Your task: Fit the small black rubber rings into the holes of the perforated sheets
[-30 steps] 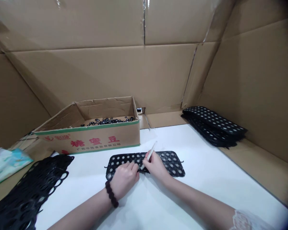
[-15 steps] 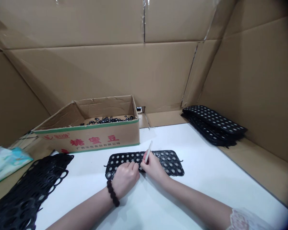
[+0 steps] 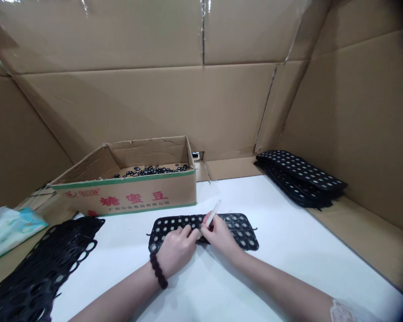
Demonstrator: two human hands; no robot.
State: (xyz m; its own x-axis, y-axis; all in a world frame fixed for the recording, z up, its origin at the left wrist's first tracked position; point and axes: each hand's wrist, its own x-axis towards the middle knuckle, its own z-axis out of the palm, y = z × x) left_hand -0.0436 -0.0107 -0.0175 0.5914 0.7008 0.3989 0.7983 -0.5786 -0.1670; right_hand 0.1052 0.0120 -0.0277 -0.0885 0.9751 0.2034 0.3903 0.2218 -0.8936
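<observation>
A black rubber-like sheet [image 3: 245, 230] with rows of round pale spots lies flat on the white table, a small tab sticking out at each end. My left hand [image 3: 177, 248], with a dark beaded bracelet at the wrist, is closed at the near edge of the sheet, its fingertips partly hidden. Close beside it, my right hand [image 3: 220, 237] grips a white pen-like tool [image 3: 215, 210], tilted with its upper end to the right. The tool's lower tip is near the left fingers, over the middle of the sheet; the exact contact is hidden.
An open cardboard box [image 3: 147, 197] with small black rings [image 3: 154, 171] stands at the back left. Black perforated sheeting [image 3: 43, 264] lies at the left, by a tissue pack [image 3: 10, 230]. Stacked black spotted sheets [image 3: 298, 174] rest at the back right. Cardboard walls [image 3: 154, 103] surround the table.
The tool in my right hand has tilted further to the right, and the right hand has shifted slightly right. My left hand stays at the sheet. The whole view has moved a little.
</observation>
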